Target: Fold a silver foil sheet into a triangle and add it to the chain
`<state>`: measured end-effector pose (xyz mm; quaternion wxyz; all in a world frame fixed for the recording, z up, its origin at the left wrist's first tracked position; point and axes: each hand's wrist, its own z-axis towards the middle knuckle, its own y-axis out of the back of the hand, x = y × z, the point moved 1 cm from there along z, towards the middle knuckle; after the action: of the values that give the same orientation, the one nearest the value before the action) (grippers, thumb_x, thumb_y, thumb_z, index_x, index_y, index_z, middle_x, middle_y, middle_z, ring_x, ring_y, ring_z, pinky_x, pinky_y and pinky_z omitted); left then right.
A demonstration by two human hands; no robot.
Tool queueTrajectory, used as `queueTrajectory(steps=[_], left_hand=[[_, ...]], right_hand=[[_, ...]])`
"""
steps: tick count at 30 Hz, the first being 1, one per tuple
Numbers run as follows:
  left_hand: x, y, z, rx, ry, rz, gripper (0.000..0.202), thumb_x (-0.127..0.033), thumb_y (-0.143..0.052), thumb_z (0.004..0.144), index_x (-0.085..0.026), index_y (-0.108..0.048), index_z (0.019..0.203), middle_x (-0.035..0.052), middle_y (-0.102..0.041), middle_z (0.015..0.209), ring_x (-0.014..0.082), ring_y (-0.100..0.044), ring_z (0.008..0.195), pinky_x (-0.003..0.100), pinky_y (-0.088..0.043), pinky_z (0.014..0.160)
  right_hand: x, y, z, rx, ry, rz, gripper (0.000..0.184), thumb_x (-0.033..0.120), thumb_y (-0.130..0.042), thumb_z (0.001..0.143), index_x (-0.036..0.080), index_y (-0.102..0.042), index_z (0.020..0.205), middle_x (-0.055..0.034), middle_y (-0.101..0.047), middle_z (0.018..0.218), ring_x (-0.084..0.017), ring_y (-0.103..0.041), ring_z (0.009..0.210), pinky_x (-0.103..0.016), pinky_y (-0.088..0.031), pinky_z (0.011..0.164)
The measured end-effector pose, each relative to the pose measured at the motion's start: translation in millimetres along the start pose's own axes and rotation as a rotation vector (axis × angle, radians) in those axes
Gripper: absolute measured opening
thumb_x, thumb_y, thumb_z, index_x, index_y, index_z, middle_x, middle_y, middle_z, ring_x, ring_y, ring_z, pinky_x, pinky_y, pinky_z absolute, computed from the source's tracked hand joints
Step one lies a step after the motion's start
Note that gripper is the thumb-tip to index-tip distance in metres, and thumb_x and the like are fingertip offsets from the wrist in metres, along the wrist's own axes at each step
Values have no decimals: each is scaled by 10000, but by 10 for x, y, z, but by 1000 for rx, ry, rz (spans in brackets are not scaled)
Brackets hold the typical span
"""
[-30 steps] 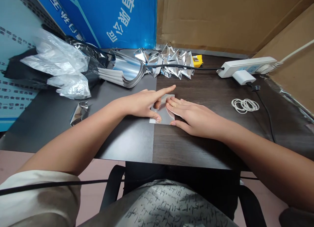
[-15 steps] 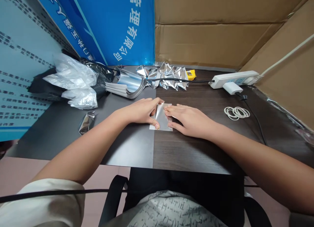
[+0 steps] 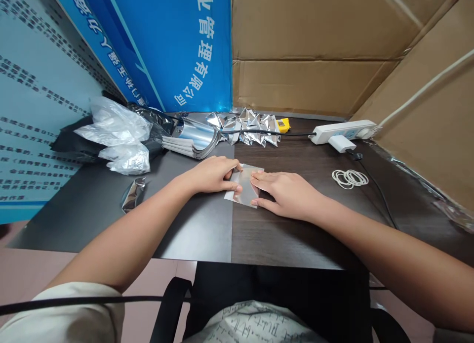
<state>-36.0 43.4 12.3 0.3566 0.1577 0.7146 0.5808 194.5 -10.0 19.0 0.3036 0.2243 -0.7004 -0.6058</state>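
A small silvery rectangular sheet [image 3: 245,185], with a pale border, lies on the table between my hands. My left hand [image 3: 212,176] is at its left side, thumb pressed on the surface and index finger bent at the upper edge; the fingers grip that side. The other left fingers are partly hidden. My right hand [image 3: 287,192] rests on the sheet's right side, palm down, with its fingers stretched out and the thumb apart near the lower right corner. Whether the sheet is one layer or folded, I cannot tell.
Behind are a stack of curved silver sheets [image 3: 196,140], several folded foil pieces [image 3: 252,128] and a yellow tape measure [image 3: 283,125]. Right are a power strip [image 3: 344,130] and white cord loops [image 3: 349,179]. A crumpled foil piece [image 3: 134,194] and plastic bags [image 3: 118,130] lie left.
The sheet has turned slightly, and its upright fold or crease now looks flatter. My left thumb has moved slightly up the sheet. The whole view has shifted a little.
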Motion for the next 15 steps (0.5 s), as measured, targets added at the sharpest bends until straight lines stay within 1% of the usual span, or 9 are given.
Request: queueTrajectory(steps=[2,4,6,8,10,11,13,15], left_hand=[[-14,-8,9,-62,-29,63,412,-530,-713,895,-205,-681,1145,44,-688,911,205,-588,829,278,-332,740],[-50,-13,14,-107,-48,123,328,-500,-693,918,-209,-709,1069,50,-700,927,212,-602,861,288,-341,751],[-113,-15,11,-123,-44,128,259,-446,-634,963,-202,-717,993,51,-711,933,212,-618,884,299,-356,757],[-196,-16,3,-123,-21,114,269,-430,-580,993,-197,-710,961,50,-717,934,218,-632,903,312,-371,759],[-287,-20,-8,-106,4,126,315,-499,-611,965,-198,-699,997,45,-720,932,231,-641,911,323,-383,750],[-328,-25,-12,-90,17,134,343,-523,-647,936,-203,-688,1052,38,-722,932,236,-647,911,325,-387,744],[-390,-37,-15,-59,60,137,385,-499,-696,903,-209,-651,1153,22,-729,932,238,-658,913,321,-392,730],[-421,-52,-10,-36,110,109,345,-435,-709,903,-211,-632,1155,11,-735,934,230,-666,922,308,-389,713]], right_hand=[[54,24,-16,11,-47,-45,387,479,-515,1020,184,-667,1220,-118,-637,1371,-305,-699,1093,-407,-559,863],[103,30,-28,14,-94,-98,416,520,-496,1021,178,-682,1168,-125,-667,1292,-285,-709,976,-372,-520,786],[143,20,-36,15,-135,-139,463,559,-482,1018,160,-696,1115,-145,-672,1262,-275,-705,933,-350,-480,751],[173,0,-41,8,-181,-154,496,593,-471,1013,161,-689,1120,-153,-683,1225,-278,-702,924,-339,-452,733],[195,-21,-43,-21,-230,-163,516,617,-461,1008,167,-664,1161,-149,-705,1140,-285,-699,904,-341,-441,729],[203,-32,-42,-43,-256,-174,528,626,-463,1004,165,-647,1183,-145,-711,1095,-293,-697,900,-348,-443,733],[212,-51,-33,-85,-297,-201,565,649,-479,988,148,-624,1206,-148,-707,1060,-312,-689,927,-366,-459,751],[205,-69,-14,-105,-322,-210,615,688,-503,962,134,-622,1201,-157,-689,1100,-331,-670,1005,-382,-483,782]])
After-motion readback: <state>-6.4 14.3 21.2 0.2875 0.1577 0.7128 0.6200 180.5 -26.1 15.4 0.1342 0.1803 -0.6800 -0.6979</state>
